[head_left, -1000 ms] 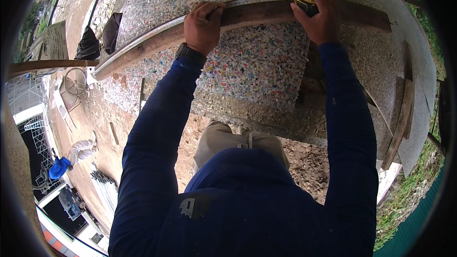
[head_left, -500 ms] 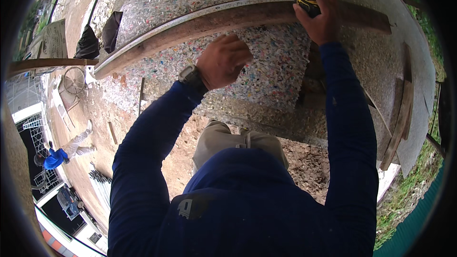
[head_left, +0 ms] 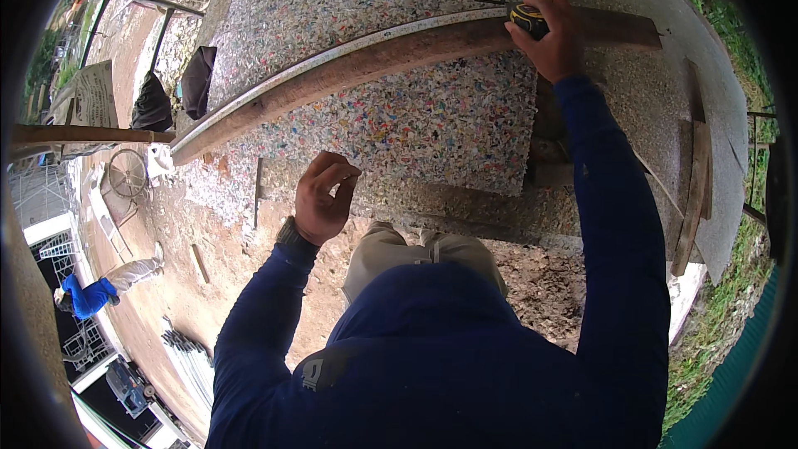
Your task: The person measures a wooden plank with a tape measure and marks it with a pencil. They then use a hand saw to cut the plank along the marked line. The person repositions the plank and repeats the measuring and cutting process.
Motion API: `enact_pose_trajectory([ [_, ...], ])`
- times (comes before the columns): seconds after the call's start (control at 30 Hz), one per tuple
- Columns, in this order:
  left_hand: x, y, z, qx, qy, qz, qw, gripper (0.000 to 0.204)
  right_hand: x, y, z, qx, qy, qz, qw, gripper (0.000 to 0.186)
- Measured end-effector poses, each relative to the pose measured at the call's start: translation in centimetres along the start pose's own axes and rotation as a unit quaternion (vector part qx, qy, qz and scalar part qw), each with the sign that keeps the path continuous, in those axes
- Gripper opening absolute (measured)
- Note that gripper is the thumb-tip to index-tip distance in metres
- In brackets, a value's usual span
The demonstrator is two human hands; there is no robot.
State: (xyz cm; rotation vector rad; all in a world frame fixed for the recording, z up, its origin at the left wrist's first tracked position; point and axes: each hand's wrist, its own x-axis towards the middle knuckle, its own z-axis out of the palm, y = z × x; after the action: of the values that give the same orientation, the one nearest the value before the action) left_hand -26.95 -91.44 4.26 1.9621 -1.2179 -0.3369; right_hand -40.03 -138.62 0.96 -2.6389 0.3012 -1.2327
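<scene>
My right hand [head_left: 555,37] is closed around a yellow and black tape measure [head_left: 529,22], at the right part of a long brown wooden beam [head_left: 357,72]. A pale tape blade [head_left: 332,51] runs from the case along the beam's far edge toward its left end. The beam lies across a speckled, multicoloured board [head_left: 399,129]. My left hand [head_left: 324,199] hovers apart from the beam, near the board's front left. Its fingers are curled, with thumb and forefinger close together; whatever they may hold cannot be made out. A thin dark rod [head_left: 490,2] lies just beyond the tape case.
Wooden planks [head_left: 690,191] lie on a grey sheet [head_left: 727,224] at right. Two dark bags [head_left: 198,81] hang by a rail at left. A wheel [head_left: 127,173] stands farther left, above a person in blue [head_left: 90,295]. Metal bars [head_left: 189,357] lie on the dirt ground.
My left hand has drawn back from near the beam, down and to the left. My right hand keeps hold of the tape measure on the beam. The person at left has bent over.
</scene>
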Motion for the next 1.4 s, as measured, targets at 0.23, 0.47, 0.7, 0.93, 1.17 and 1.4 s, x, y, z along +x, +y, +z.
enact_pose_trajectory([
  [0.23, -1.1, -2.7, -6.1, 0.017, 0.076, 0.033, 0.996, 0.022, 0.9, -1.3, -1.0, -0.034, -0.06, 0.045, 0.997, 0.048],
  [0.47, -4.5, -6.3, -13.1, 0.024, 0.109, 0.036, 0.993, 0.014, 6.4, -14.7, 2.3, -0.008, -0.137, 0.018, 0.99, 0.055],
  [0.7, -5.5, -7.0, -17.5, -0.007, 0.071, 0.119, 0.99, 0.017, 7.9, -34.9, 10.6, 0.029, -0.219, 0.051, 0.974, 0.053],
  [0.93, -9.1, -8.9, -20.7, -0.041, 0.035, 0.122, 0.991, 0.022, 4.9, -42.8, 12.1, 0.123, -0.166, 0.119, 0.971, 0.046],
  [1.17, -8.3, -12.2, -21.0, -0.115, 0.01, 0.064, 0.991, 0.015, -5.7, -36.7, 5.4, 0.146, -0.183, 0.445, 0.865, 0.047],
  [1.4, -4.1, -11.8, -18.3, -0.13, -0.062, 0.071, 0.987, 0.015, -9.0, -31.8, -2.2, 0.244, 0.089, 0.658, 0.707, 0.056],
])
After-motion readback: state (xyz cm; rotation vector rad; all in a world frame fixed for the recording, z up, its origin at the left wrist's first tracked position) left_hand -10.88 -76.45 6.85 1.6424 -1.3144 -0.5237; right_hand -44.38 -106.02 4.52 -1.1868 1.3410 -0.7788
